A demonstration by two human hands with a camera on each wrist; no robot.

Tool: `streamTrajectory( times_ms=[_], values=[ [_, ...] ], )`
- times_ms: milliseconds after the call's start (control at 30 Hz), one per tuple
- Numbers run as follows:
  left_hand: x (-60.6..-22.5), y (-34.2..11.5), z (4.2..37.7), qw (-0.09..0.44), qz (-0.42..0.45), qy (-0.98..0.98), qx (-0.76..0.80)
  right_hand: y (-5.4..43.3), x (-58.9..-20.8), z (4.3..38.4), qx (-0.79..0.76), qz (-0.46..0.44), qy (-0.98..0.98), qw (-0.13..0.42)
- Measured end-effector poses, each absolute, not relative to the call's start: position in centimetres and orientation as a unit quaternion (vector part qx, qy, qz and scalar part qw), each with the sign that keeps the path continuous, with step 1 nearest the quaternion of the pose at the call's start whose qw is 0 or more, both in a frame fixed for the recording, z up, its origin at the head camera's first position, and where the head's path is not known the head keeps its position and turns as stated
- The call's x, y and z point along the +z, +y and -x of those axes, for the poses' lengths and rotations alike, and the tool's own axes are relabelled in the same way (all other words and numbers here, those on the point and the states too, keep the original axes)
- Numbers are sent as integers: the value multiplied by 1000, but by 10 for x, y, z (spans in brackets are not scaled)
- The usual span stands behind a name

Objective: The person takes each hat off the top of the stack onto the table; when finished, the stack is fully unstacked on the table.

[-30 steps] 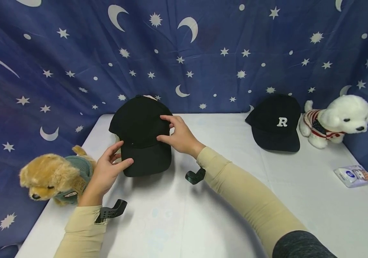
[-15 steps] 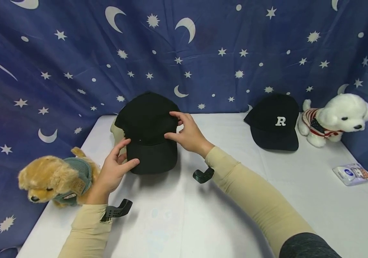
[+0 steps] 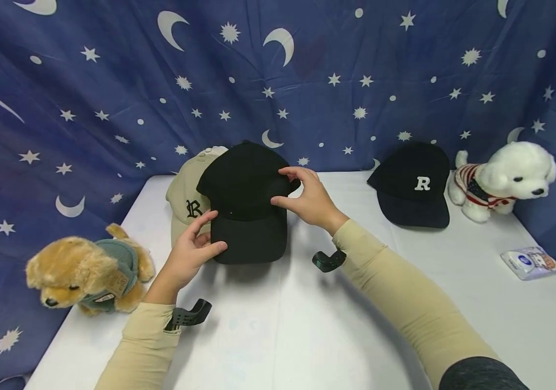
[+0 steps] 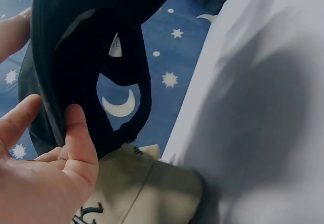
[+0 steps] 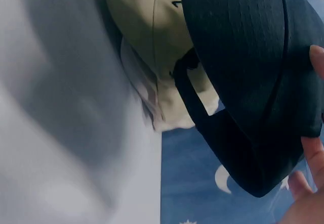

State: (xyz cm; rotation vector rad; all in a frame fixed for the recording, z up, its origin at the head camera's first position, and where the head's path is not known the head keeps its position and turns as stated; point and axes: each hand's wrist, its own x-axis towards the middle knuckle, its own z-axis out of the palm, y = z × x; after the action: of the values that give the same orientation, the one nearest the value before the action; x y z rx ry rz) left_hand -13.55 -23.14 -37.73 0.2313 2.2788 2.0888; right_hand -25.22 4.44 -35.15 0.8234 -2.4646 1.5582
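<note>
Gripping blk cloth cap [image 3: 248,189], L hand [image 3: 186,264] pinching curved brim [image 3: 253,238], R hand [image 3: 314,203] pinching domed crown [image 3: 243,170], beige cap [image 3: 183,187] behind

Fingers [image 5: 315,158] pinching black cap [image 5: 243,57], tan cap [image 5: 139,27] behind, white tabletop [image 5: 55,133], blue moon-print cloth [image 5: 187,183]

The head view looks forward and down from the near side of the white table [image 3: 278,325], far enough back to take in its far edge and the star-and-moon curtain [image 3: 331,108]. Both wrist views, rolled sideways, face the curtain from close beside the plain black baseball cap [image 3: 248,184], the left peering inside it; all three share this cap and the beige baseball cap [image 3: 187,187].
</note>
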Motion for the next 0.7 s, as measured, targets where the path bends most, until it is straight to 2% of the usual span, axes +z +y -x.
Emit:
streamTrajectory(
  times_ms=[200, 533, 700],
  values=[
    [-383, -223, 140, 36, -88, 729, 678, 62, -350, 253, 525, -270, -807, 31],
    [-387, -213, 143, 51, -99, 712, 693, 74, -354, 253, 543, -268, -796, 20],
    [-391, -209, 145, 68, -100, 704, 700, 79, -357, 254, 585, -260, -768, -18]
  ],
)
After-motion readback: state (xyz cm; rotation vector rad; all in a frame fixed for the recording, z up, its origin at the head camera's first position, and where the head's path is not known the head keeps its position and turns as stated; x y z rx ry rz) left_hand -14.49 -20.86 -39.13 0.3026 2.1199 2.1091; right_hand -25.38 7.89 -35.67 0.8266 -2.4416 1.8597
